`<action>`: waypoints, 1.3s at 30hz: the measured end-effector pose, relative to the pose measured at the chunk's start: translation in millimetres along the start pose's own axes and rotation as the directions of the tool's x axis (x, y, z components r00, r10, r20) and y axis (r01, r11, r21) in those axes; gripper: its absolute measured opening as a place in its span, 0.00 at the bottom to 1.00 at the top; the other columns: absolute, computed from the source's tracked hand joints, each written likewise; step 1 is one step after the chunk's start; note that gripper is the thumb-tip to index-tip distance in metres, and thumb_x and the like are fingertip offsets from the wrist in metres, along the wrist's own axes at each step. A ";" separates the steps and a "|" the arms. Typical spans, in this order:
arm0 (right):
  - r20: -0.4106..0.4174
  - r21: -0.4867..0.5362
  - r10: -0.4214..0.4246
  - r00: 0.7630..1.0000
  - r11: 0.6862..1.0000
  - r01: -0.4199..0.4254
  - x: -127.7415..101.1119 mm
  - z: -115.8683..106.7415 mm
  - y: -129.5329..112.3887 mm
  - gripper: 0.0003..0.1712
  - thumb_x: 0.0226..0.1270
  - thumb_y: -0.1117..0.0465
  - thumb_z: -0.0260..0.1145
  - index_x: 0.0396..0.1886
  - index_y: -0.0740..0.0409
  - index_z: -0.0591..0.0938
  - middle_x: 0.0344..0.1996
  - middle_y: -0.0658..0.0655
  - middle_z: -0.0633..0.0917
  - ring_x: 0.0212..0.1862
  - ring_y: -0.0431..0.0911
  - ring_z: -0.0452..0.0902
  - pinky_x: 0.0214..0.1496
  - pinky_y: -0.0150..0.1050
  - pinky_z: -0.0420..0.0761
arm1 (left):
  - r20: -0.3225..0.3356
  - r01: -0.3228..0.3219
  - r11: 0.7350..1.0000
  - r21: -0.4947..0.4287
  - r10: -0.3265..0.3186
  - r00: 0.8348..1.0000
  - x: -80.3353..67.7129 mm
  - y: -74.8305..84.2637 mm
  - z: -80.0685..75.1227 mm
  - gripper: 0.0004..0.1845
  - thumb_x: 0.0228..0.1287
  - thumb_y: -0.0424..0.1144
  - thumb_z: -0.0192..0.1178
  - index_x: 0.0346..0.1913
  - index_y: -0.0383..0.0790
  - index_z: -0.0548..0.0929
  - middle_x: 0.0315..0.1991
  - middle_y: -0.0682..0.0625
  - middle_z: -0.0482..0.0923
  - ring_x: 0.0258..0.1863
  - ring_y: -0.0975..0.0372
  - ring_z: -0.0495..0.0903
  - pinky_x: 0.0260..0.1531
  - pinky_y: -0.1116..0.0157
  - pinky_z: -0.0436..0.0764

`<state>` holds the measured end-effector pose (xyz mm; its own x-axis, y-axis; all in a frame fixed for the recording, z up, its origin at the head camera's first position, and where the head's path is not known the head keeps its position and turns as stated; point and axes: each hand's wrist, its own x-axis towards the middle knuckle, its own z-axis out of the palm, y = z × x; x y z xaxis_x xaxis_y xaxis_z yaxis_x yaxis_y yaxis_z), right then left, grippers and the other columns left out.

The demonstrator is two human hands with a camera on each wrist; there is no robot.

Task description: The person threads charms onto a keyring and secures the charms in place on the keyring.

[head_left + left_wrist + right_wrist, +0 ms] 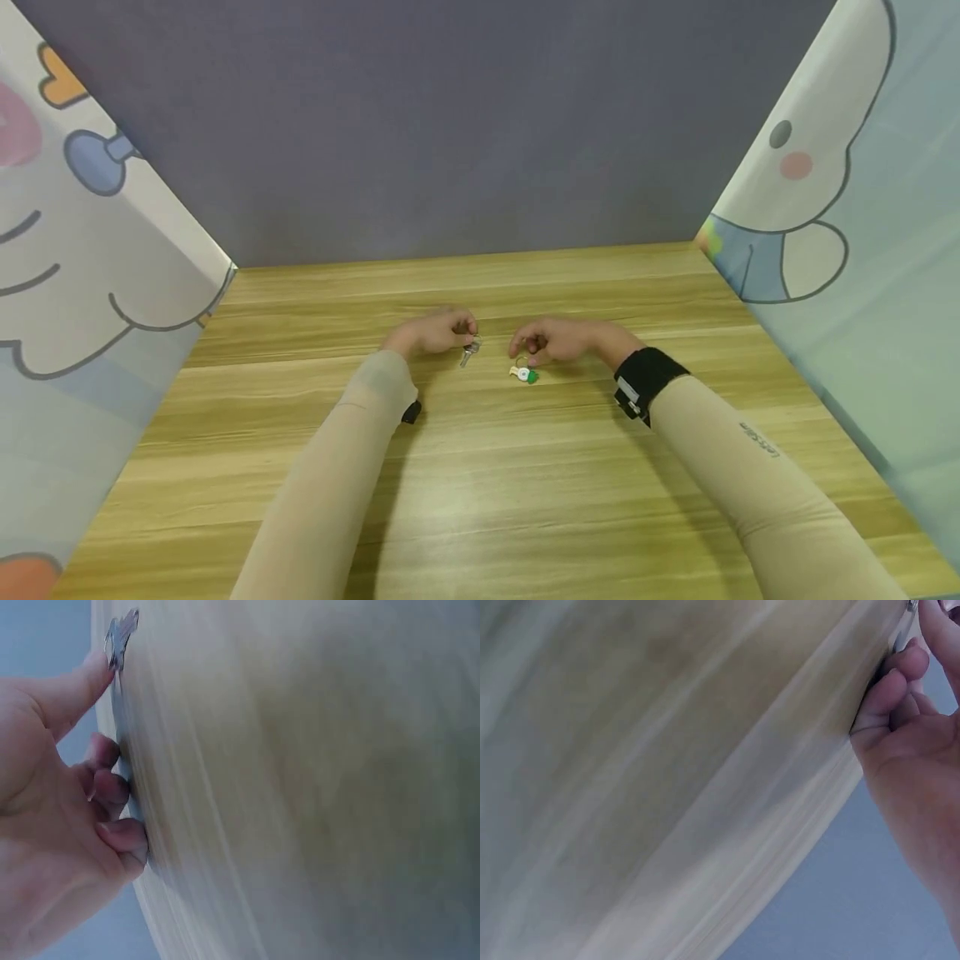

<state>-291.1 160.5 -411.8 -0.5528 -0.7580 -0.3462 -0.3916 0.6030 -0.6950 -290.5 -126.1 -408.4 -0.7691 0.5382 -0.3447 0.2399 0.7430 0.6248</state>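
Key [469,351] pinched in left hand [433,331]; right hand [558,339] w/ curled fingers at keyring [522,372], grip unclear. Mid-joining; next needs ring pried open.

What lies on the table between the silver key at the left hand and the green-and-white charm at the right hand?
Nothing: in the head view only bare wooden table separates the silver key from the green-and-white charm.

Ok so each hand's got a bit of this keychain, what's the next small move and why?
Probably bring the two hands together. The left hand pinches the silver key at its fingertips, while the right hand holds the ring above the white and green charm resting on the wooden table. A gap separates key and ring, so closing it looks like the natural step.
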 end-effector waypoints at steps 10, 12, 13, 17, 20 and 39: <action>-0.034 0.022 0.017 0.999 1.000 -0.016 -1.0 4.4 -0.9 0.11 0.77 0.65 0.68 0.55 0.54 0.84 0.34 0.51 0.71 0.39 0.45 0.67 0.44 0.37 0.69 | -0.023 0.045 0.994 0.097 -0.043 0.999 0.9 6.0 4.1 0.08 0.86 0.46 0.51 0.53 0.49 0.77 0.59 0.44 0.68 0.61 0.50 0.64 0.63 0.47 0.67; -0.035 0.017 0.010 0.999 1.000 -0.009 -1.5 4.4 -0.8 0.11 0.77 0.65 0.68 0.56 0.55 0.84 0.35 0.51 0.72 0.40 0.45 0.67 0.45 0.38 0.69 | -0.022 0.048 0.995 0.088 -0.046 0.999 0.5 5.5 4.3 0.08 0.86 0.47 0.52 0.53 0.50 0.77 0.60 0.44 0.67 0.62 0.49 0.64 0.64 0.47 0.68; -0.035 0.016 0.007 0.999 1.000 -0.007 -1.9 4.1 -0.7 0.11 0.77 0.65 0.68 0.56 0.55 0.84 0.36 0.51 0.72 0.41 0.46 0.67 0.45 0.38 0.70 | -0.024 0.050 0.995 0.087 -0.048 0.999 0.3 5.3 4.3 0.07 0.86 0.48 0.52 0.53 0.50 0.77 0.60 0.45 0.67 0.63 0.49 0.64 0.65 0.46 0.68; -0.031 0.003 -0.015 0.999 1.000 0.015 -3.3 2.7 0.4 0.12 0.77 0.65 0.68 0.57 0.57 0.84 0.38 0.52 0.73 0.43 0.46 0.68 0.47 0.38 0.70 | -0.021 0.048 0.994 0.099 -0.047 0.999 0.0 6.1 3.5 0.08 0.84 0.49 0.54 0.55 0.51 0.76 0.62 0.44 0.66 0.66 0.47 0.64 0.68 0.43 0.68; -0.031 0.003 -0.026 0.999 1.000 0.027 -3.9 1.8 0.8 0.13 0.76 0.66 0.68 0.57 0.57 0.84 0.38 0.53 0.73 0.43 0.46 0.67 0.47 0.38 0.70 | -0.022 0.042 0.992 0.116 -0.040 0.999 0.7 6.9 2.8 0.08 0.84 0.49 0.55 0.55 0.51 0.75 0.62 0.43 0.66 0.65 0.46 0.64 0.67 0.43 0.68; -0.048 0.004 0.021 0.999 1.000 -0.021 -4.2 5.6 -2.2 0.07 0.75 0.67 0.69 0.49 0.56 0.82 0.41 0.53 0.74 0.45 0.46 0.68 0.48 0.38 0.71 | -0.032 0.023 0.999 0.049 -0.021 0.999 3.0 -1.9 6.3 0.11 0.87 0.46 0.50 0.44 0.48 0.79 0.54 0.46 0.68 0.60 0.51 0.62 0.65 0.46 0.62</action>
<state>-283.8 161.0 -412.4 -0.5955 -0.7325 -0.3298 -0.3772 0.6175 -0.6903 -289.5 -123.4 -415.0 -0.7923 0.5096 -0.3355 0.2514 0.7737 0.5815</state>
